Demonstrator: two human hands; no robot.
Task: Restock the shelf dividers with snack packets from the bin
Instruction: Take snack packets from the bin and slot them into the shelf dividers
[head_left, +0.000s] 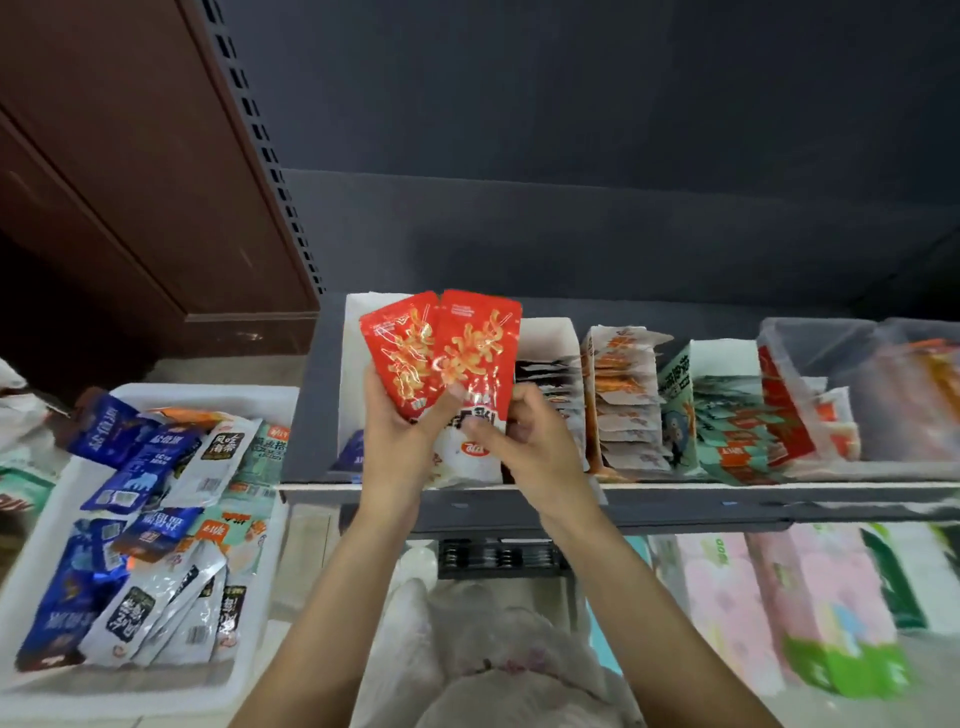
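A person's left hand grips two red snack packets, fanned upright above the leftmost white shelf divider. The right hand pinches their lower edge with curled fingers. The hands hide most of that divider's contents; only a blue corner and a white packet show. At left, a white bin holds jumbled blue and white packets. The packets in the dividers at right are blurred.

I see the grey shelf carrying white dividers packed with snack packets.
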